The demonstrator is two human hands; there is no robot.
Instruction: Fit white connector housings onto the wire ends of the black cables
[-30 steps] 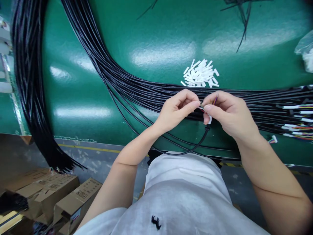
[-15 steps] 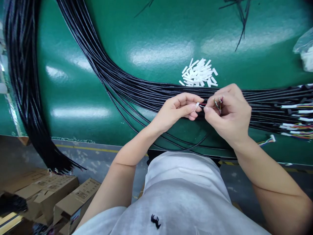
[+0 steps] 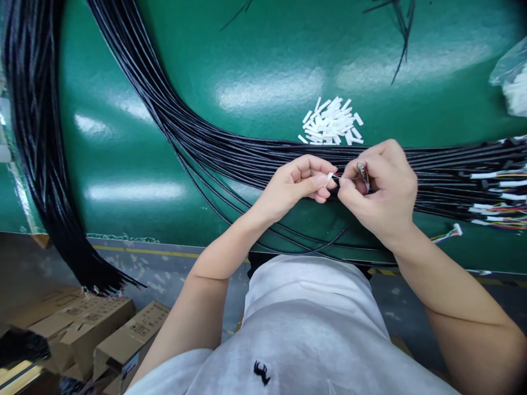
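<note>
My left hand [image 3: 294, 186] pinches a small white tube [image 3: 329, 178] between thumb and fingertips. Just right of it, my right hand [image 3: 381, 192] is closed on thin coloured wires [image 3: 363, 171], whose loose ends stick up out of the curled fingers. A short stretch of wire runs between the two hands. Whether it passes into the white tube cannot be made out. Both hands are over a thick bundle of black cables [image 3: 230, 145]. Behind them lies a heap of white tube pieces [image 3: 332, 122].
The green table [image 3: 263, 60] bears a second black cable bundle [image 3: 37, 120] hanging over its front left edge. White-sleeved cable ends [image 3: 486, 175] with coloured wires lie at right, near a plastic bag [image 3: 514, 88]. Cardboard boxes [image 3: 127, 334] stand on the floor at left.
The view has shifted slightly. My right hand has turned a little, and the wire ends in it stand closer together. My left hand keeps its pinch on the white tube.
</note>
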